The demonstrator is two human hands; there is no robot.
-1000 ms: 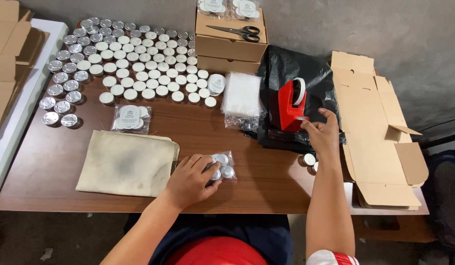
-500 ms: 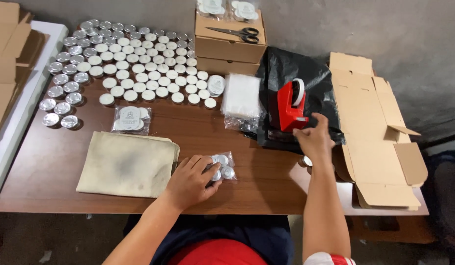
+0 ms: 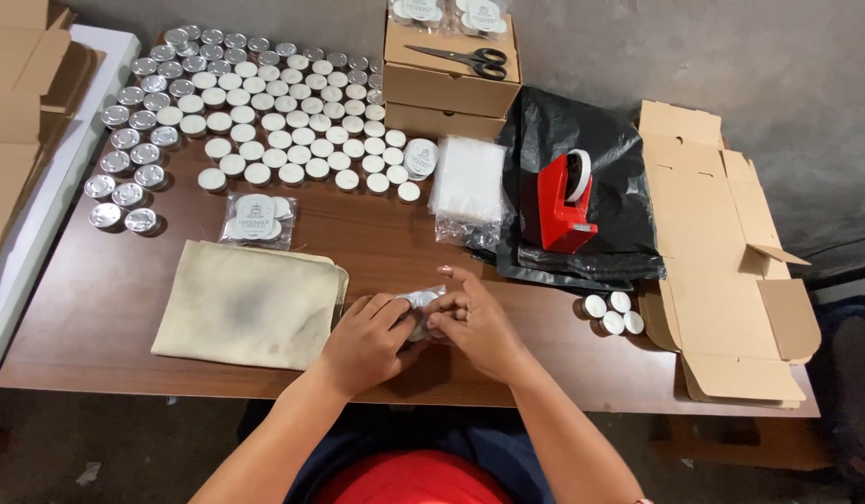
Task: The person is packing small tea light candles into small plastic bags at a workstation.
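- Brown wooden table (image 3: 358,243) pushed up against a plain grey wall (image 3: 731,56), bare concrete-looking floor below it.
- Both hands meet at the front edge: left hand (image 3: 367,341) and right hand (image 3: 479,322) are closed around a small clear packet of tealights (image 3: 421,301), fingers pinching it just above the tabletop.
- Right beside the left hand lies a beige cloth (image 3: 250,303), flat on the wood.
- Back left of the table is packed with rows of loose tealight candles (image 3: 264,112) in silver cups; one filled packet (image 3: 257,219) sits just in front of them.
- Stacked cardboard boxes (image 3: 451,79) at the back with black scissors (image 3: 465,59) on top.
- Pile of clear bags (image 3: 468,182) next to a black plastic sheet (image 3: 591,140) holding a red tape dispenser (image 3: 563,201).
- Four tealights (image 3: 611,313) stand near an unfolded flat carton (image 3: 722,252) on the right end.
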